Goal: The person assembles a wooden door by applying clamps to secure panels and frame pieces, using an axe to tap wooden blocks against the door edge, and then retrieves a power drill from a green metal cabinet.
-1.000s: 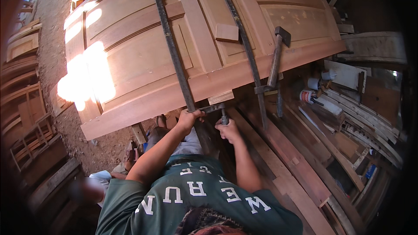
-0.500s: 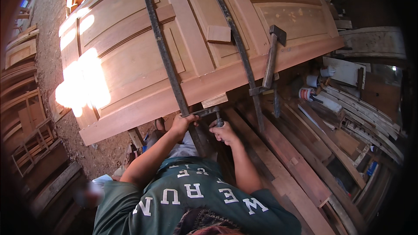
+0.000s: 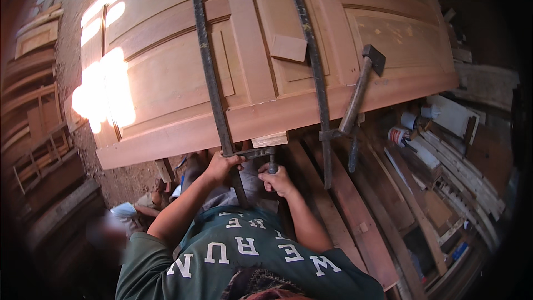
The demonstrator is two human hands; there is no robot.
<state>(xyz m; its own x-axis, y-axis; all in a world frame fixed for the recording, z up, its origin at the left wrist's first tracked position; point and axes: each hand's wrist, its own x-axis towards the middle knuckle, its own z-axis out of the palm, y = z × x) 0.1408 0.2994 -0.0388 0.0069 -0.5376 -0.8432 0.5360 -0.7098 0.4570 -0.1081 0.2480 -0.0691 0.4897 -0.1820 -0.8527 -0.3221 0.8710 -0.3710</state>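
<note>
A panelled wooden door (image 3: 252,44) lies flat before me with two long dark metal bar clamps (image 3: 208,61) (image 3: 313,69) across it. My left hand (image 3: 221,166) is wrapped round the left clamp where its bar meets the jaw, below the door's near edge. My right hand (image 3: 276,179) grips that clamp's screw handle (image 3: 272,160). A pale wood block (image 3: 269,139) sits between the jaw and the edge. A hammer (image 3: 358,89) rests by the right clamp, head on the door. A small square block (image 3: 288,48) lies beside that bar.
Timber boards (image 3: 355,222) lie below to the right, near paint tins (image 3: 400,136) and offcuts. Stacked wooden frames (image 3: 39,133) line the left, beside a dirt floor (image 3: 75,22). Another person (image 3: 127,222), partly hidden, is low at my left.
My view has shifted slightly. My hands stay on the same clamp, and the right hand's fingers have moved a little on the screw handle.
</note>
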